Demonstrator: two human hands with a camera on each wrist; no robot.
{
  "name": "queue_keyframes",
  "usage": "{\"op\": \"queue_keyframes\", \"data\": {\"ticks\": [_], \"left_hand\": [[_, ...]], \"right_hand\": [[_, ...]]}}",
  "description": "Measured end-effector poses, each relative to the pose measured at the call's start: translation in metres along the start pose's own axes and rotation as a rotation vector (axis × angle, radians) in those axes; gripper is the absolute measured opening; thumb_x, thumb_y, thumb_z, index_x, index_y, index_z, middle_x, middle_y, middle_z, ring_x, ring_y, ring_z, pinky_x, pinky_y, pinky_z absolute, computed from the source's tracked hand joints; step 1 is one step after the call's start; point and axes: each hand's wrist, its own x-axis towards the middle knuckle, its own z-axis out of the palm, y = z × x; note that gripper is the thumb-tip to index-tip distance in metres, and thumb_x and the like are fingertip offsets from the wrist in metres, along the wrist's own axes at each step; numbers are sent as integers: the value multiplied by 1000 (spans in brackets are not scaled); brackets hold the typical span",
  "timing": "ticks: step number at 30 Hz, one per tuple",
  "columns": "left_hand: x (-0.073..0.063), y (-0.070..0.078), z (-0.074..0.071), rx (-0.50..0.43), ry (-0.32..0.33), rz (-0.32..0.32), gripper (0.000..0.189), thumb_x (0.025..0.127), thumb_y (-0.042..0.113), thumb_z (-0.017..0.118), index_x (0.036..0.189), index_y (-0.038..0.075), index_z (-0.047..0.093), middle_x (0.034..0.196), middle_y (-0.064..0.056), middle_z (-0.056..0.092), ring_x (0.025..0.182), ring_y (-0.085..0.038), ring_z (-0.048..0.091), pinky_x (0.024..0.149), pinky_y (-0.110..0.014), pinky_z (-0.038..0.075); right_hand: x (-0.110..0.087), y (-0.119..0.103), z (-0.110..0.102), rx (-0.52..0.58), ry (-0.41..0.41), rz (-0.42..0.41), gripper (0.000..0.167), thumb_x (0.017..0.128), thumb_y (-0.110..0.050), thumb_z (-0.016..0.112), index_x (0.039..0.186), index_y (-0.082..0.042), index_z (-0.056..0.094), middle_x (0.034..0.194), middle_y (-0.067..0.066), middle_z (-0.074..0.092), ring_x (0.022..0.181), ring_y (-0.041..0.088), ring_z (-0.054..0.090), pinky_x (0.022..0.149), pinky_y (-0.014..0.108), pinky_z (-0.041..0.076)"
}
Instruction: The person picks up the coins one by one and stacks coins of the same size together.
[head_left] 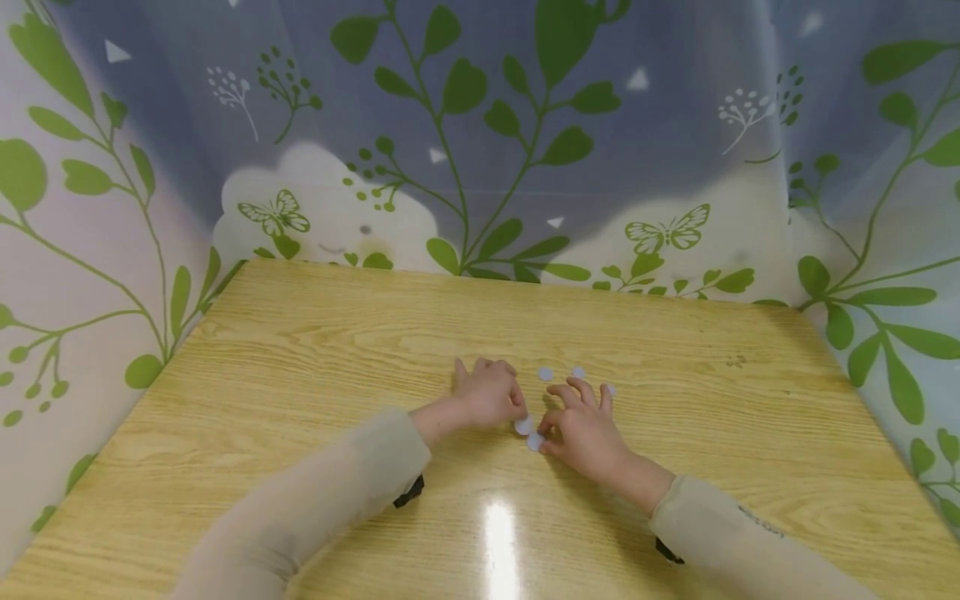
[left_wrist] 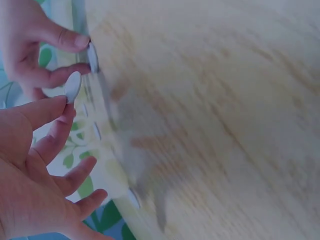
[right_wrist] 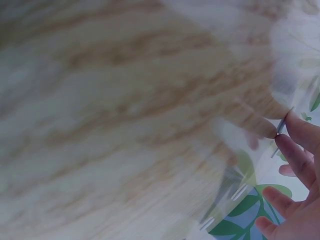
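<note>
My left hand [head_left: 489,393] pinches a small round white disc [left_wrist: 73,87] by its edge, between thumb and index finger, with the other fingers spread. Close beside it, my right hand [head_left: 587,433] holds a second white disc [head_left: 535,442] between thumb and fingertip. In the head view the two held discs nearly meet, low over the table. Three more white discs lie on the wood beyond the right hand: one on the left [head_left: 545,374], one in the middle [head_left: 577,372], and one [head_left: 611,389] partly hidden behind its fingers.
The wood-grain table [head_left: 337,333] spreads around both hands and reflects a bright light near the front. A patterned cloth [head_left: 495,192] with leaves and butterflies rises behind it and along both sides.
</note>
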Motion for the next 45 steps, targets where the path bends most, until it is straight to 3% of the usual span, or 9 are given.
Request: {"op": "queue_keyframes", "data": {"ticks": [15,27,32,37,45], "left_hand": [[4,8,20,50,-11,18,17,88,29,63,74,21,71,135,-4,51,130,-32,37,105,-71,8],[4,8,30,58,69,46,17,87,30,65,71,23,68,131,-4,54,128,-28,39,105,-71,9],[2,6,33,61,93,64,16,87,31,65,74,23,69,131,-4,53,128,-27,38,106,-70,8],[-2,2,35,67,73,102,14,88,34,64,81,24,71,134,-6,52,130,-30,38,106,-70,7],[-7,-3,33,99,29,152,18,78,33,74,95,26,72,137,-4,49,130,-28,37,106,-70,7]], "right_hand": [[2,1,0,11,3,-4,14,67,-25,83,74,-17,74,130,16,53,127,45,35,95,78,17],[1,2,0,21,2,-4,13,68,-23,82,75,-16,74,130,17,54,127,46,34,94,79,16],[0,2,-1,22,0,-5,13,68,-24,82,75,-17,74,130,17,54,128,46,34,94,79,15],[0,2,1,24,2,-5,13,69,-26,82,76,-18,74,130,17,54,128,46,34,95,79,14],[-1,2,0,16,9,-10,13,69,-25,82,76,-18,74,129,16,54,128,46,35,96,78,15]]}}
